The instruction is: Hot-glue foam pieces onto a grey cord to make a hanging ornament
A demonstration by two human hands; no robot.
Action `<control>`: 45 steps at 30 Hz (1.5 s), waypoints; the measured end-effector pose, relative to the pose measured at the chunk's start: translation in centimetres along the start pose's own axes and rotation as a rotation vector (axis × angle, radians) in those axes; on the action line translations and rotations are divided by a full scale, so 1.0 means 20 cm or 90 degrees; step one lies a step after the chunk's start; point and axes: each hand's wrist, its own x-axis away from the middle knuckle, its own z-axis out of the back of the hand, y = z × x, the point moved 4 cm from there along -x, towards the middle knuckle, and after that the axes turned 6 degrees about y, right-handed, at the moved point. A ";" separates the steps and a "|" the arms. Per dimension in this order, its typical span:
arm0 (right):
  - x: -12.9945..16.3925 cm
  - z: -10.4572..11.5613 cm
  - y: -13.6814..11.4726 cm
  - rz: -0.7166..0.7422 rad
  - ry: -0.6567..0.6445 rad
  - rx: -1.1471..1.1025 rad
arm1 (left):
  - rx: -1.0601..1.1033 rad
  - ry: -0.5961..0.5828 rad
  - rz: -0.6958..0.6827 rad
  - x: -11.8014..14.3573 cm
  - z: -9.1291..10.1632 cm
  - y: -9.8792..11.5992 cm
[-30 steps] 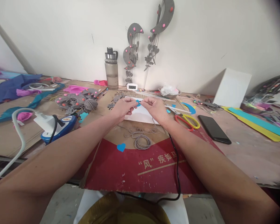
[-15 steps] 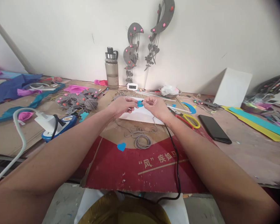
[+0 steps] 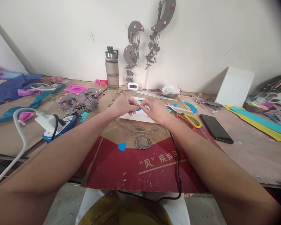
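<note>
Fingertips of my left hand [image 3: 125,106] pinch a small blue cutout [image 3: 138,109], mostly hidden behind the fingers, so its shape cannot be made out. Right against them, my right hand [image 3: 154,109] is closed in a pinch too; what lies between its fingertips is hidden. Both hands are over a white sheet or flat box [image 3: 137,117]. A coil of grey cord [image 3: 143,142] lies nearer me on the cardboard [image 3: 121,175], with loose strands trailing toward the hands. Left of the coil rests a blue heart cutout [image 3: 122,147].
Scissors with red and yellow handles [image 3: 192,121] and a black phone [image 3: 216,128] lie to the right. A black cable [image 3: 178,165] crosses the cardboard. On the left are a power strip [image 3: 65,125] and grey yarn pieces [image 3: 81,101]. A bottle [image 3: 112,68] stands behind.
My fingertips have come together, and my right hand has shifted slightly left. The blue cutout, plainly visible before, is now mostly covered by the fingers.
</note>
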 end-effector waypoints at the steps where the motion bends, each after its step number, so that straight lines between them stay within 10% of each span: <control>1: 0.00 0.00 0.00 0.002 0.007 -0.022 | 0.007 0.011 0.008 0.00 0.00 0.00; 26: 0.01 -0.02 0.04 -0.179 0.118 -0.220 | 0.263 0.093 0.031 0.00 -0.05 0.00; 45: 0.01 0.01 -0.03 -0.081 0.120 -0.134 | 0.298 0.094 0.066 -0.01 -0.04 -0.02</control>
